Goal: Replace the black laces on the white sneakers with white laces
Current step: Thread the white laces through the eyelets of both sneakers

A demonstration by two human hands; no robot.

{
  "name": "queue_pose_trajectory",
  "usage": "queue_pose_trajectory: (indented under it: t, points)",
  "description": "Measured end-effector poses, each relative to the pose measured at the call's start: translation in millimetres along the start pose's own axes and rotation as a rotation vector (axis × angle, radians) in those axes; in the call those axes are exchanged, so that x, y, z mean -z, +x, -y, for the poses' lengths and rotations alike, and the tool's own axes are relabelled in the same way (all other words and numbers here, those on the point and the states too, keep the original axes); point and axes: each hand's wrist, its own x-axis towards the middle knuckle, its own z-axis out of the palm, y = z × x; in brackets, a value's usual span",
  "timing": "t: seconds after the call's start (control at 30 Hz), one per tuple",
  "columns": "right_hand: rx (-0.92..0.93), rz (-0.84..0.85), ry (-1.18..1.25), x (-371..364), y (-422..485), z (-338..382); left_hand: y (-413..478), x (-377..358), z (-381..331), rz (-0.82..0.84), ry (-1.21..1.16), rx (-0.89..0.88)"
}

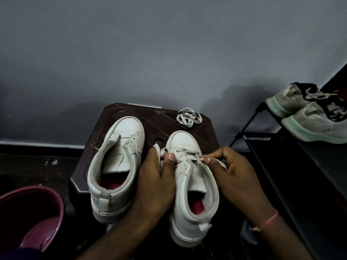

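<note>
Two white high-top sneakers stand on a dark brown plastic stool (pixel 204 132), toes pointing away from me. The left sneaker (pixel 116 166) has bare eyelets and no lace. The right sneaker (pixel 189 184) carries a white lace (pixel 185 153) across its lower eyelets. My left hand (pixel 159 175) pinches one end of that lace at the shoe's left side. My right hand (pixel 231 171) pinches the other end at its right side. A second white lace (pixel 188 116) lies bundled at the stool's far right corner. No black lace is in sight on the stool.
A maroon plastic bucket (pixel 30 212) stands at the lower left. On the right, a black metal shoe rack (pixel 266 143) holds a pair of grey sneakers (pixel 315 117) with mint soles. A grey wall rises behind the stool. The floor is dark.
</note>
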Motion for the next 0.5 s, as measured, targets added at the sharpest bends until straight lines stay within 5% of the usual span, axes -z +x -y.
queue_pose_trajectory:
  t: [0.23, 0.5]
  points:
    - [-0.034, 0.004, 0.095, -0.2, -1.3, 0.7, -1.6, -5.2, -1.9, -0.068, -0.304, 0.181]
    - [0.044, 0.009, 0.079, -7.4, -1.7, 0.3, 3.3, -2.0, -2.2, 0.126, -0.175, 0.083]
